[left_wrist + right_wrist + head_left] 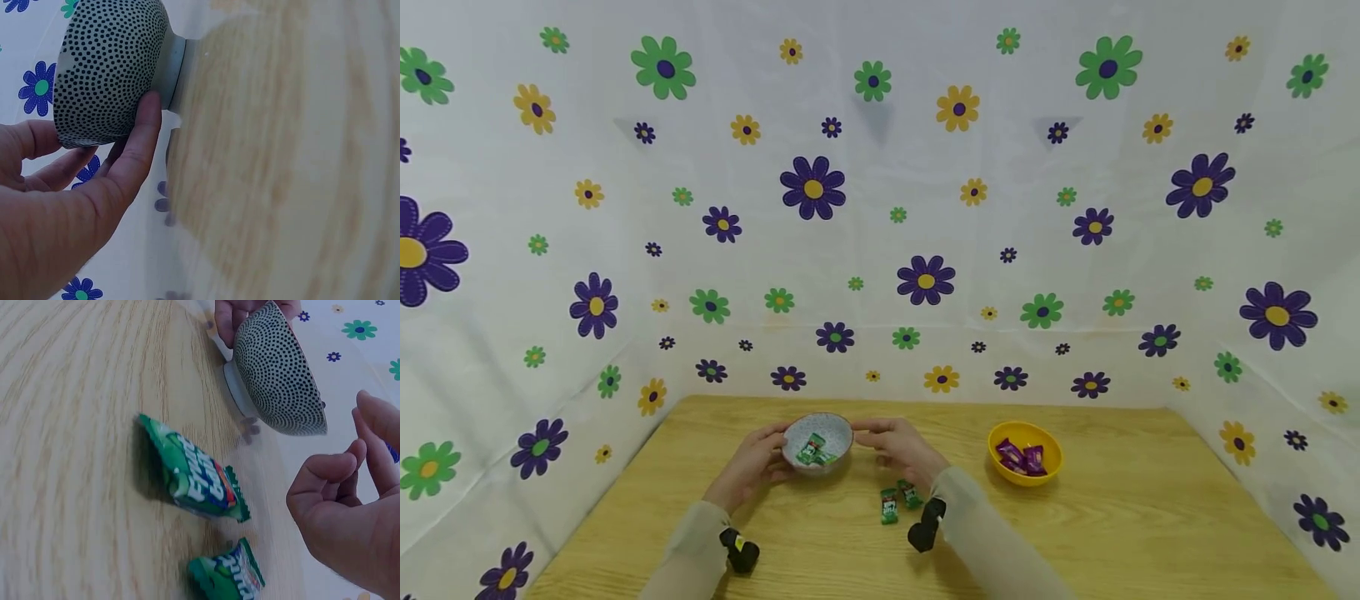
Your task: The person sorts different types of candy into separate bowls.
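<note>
A grey speckled bowl [818,450], dotted black on the outside [112,69], stands toward the back left of the wooden table with green-wrapped candies [811,448] inside. My left hand [751,463] holds its left side, one finger low near the foot and others by the rim. At the bowl's right my right hand [904,447] holds nothing; in the right wrist view its fingers [322,472] are loosely bent and a gap separates them from the bowl. Two more green candies, one [194,472] beside another [231,575], lie on the table below my right hand.
A yellow bowl [1052,471] with several purple-wrapped candies [1034,460] stands to the right on the table [1150,517]. A white cloth [880,167] printed with flowers hangs behind and along both sides.
</note>
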Motion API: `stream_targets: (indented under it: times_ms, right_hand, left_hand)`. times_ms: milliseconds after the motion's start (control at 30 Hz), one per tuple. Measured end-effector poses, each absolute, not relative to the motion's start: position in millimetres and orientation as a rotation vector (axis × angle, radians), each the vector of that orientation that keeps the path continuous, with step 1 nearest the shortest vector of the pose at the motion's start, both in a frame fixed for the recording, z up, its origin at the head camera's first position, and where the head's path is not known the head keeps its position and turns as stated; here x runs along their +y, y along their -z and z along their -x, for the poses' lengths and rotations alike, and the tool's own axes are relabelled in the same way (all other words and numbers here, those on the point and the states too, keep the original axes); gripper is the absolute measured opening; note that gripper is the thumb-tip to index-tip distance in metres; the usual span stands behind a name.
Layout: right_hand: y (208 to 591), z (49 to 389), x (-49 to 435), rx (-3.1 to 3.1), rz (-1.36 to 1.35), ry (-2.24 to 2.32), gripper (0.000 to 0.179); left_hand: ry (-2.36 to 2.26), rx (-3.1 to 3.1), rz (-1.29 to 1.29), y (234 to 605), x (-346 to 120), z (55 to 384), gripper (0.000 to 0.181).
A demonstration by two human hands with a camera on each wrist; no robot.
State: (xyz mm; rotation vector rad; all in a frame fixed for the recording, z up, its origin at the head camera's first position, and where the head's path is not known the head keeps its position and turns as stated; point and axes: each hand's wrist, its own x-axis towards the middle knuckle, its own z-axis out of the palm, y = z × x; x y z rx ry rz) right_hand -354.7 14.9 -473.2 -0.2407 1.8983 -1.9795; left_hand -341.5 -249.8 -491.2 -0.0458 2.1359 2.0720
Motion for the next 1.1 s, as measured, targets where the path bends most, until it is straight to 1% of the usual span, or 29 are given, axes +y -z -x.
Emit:
stream_targets:
  times_ms: [267, 533, 733, 933, 1100]
  right_hand:
    - [476.5, 356.6, 29.8, 1.918, 0.323, 1.878, 0.036]
    - [479.9, 359.7, 50.3, 2.095, 0.411, 1.673, 0.041]
    - [481.6, 360.3, 65.6, 2.173, 0.427, 1.62, 0.036]
    - [483.6, 359.0, 77.1, 2.156, 0.42, 1.598, 0.035]
    - [485.1, 361.1, 84.2, 2.159, 0.435, 1.549, 0.031]
  left_hand:
    - [-2.067, 2.129, 0.067, 489.1, -248.3, 342.7, 0.047]
    - [-2.068, 2.128, 0.088, 491.2, -249.9, 344.4, 0.046]
    - [-2.041, 2.143, 0.074, 488.8, -248.3, 348.4, 0.046]
    - [-2.023, 2.16, 0.06, 490.0, -248.8, 345.5, 0.046]
    - [-2.031, 2.155, 0.076, 491.5, -249.5, 345.0, 0.047]
